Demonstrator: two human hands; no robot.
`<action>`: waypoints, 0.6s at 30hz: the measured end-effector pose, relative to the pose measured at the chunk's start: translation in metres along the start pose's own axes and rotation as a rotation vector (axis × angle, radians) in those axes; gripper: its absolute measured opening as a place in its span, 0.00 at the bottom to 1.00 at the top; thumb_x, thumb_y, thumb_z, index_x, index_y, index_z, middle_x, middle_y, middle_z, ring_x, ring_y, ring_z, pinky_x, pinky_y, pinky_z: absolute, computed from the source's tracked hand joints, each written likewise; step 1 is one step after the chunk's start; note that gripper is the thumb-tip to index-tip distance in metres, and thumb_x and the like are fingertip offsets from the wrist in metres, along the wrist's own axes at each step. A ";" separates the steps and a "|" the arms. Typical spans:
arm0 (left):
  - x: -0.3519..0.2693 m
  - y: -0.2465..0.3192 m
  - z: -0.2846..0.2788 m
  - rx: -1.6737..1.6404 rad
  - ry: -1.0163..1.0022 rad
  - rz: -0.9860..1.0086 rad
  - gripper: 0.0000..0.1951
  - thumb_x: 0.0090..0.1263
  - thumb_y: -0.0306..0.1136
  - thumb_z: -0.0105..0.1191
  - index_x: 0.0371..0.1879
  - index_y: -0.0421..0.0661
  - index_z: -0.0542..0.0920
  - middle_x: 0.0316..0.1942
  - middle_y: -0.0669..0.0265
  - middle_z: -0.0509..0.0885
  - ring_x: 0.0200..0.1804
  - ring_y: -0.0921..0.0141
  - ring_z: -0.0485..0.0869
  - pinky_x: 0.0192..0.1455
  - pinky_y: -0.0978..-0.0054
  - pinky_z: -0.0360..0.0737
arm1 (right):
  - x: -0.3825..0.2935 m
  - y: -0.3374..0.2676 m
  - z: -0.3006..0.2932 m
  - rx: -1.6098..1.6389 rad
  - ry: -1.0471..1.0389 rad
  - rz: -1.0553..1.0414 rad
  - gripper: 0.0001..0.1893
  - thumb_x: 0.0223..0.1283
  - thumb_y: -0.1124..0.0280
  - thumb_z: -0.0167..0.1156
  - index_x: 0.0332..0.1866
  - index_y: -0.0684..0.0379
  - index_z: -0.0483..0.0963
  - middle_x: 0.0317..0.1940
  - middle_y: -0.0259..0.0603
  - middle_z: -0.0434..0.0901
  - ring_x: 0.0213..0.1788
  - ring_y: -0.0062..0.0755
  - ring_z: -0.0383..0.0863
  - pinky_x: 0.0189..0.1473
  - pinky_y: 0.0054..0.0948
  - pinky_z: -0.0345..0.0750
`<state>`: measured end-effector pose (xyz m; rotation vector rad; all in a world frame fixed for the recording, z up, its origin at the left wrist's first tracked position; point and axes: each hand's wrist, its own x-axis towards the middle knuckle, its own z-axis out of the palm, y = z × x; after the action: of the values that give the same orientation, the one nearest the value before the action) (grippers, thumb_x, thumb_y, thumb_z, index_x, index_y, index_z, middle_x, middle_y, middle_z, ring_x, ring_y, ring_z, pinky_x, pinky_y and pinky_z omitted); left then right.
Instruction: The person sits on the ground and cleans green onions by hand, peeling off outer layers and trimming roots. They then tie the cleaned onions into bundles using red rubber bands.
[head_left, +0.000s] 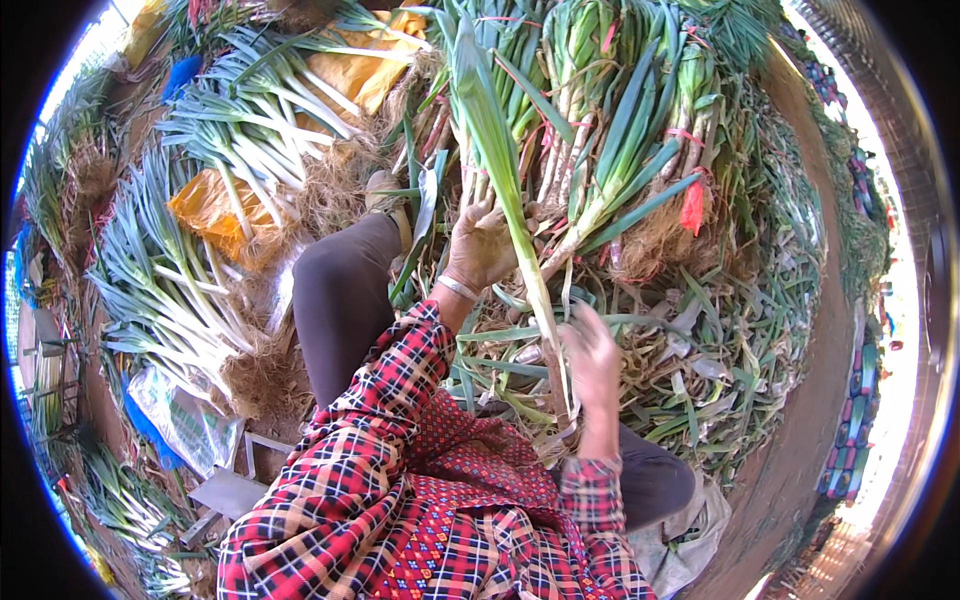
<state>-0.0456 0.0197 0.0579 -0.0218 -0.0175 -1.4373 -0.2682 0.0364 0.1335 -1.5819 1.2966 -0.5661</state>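
Note:
A long green onion stalk slants down before me, its green leaves at the top and its roots low near my lap. My left hand holds it at mid-length, fingers behind the shaft. Motion blurs my right hand, which is beside the pale lower shaft with its fingers curled on a thin strip of outer leaf. Behind the stalk, another green onion leans to the right. Bundles of green onions, tied with pink and red strips, stand just beyond my hands.
Peeled green onions lie in piles on my left, partly over orange plastic sheeting. Leaf trimmings cover the ground at right. A metal stool or frame is near my left side, and a white sack lies by my right knee.

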 end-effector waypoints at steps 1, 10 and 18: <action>0.001 0.001 -0.005 0.064 -0.042 -0.007 0.30 0.59 0.46 0.53 0.59 0.41 0.71 0.50 0.57 0.77 0.47 0.61 0.77 0.54 0.56 0.74 | 0.008 -0.020 0.019 -0.010 -0.053 -0.171 0.25 0.57 0.64 0.66 0.57 0.66 0.72 0.53 0.51 0.77 0.54 0.40 0.77 0.56 0.33 0.74; -0.001 -0.005 0.011 0.242 0.137 0.097 0.22 0.66 0.20 0.53 0.60 0.43 0.68 0.49 0.61 0.79 0.49 0.65 0.81 0.56 0.65 0.79 | 0.036 -0.029 0.052 -0.277 0.033 -0.406 0.10 0.56 0.74 0.64 0.38 0.67 0.72 0.33 0.46 0.77 0.32 0.33 0.79 0.36 0.33 0.76; -0.004 0.003 0.007 0.495 0.342 0.160 0.31 0.71 0.32 0.51 0.69 0.57 0.52 0.50 0.55 0.79 0.37 0.63 0.85 0.37 0.65 0.86 | -0.026 -0.031 0.045 -0.161 -0.019 -0.618 0.07 0.66 0.71 0.54 0.42 0.61 0.68 0.35 0.43 0.73 0.40 0.35 0.75 0.44 0.33 0.74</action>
<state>-0.0431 0.0239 0.0644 0.6153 -0.0877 -1.2291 -0.2254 0.0766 0.1475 -2.1292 0.8371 -0.8333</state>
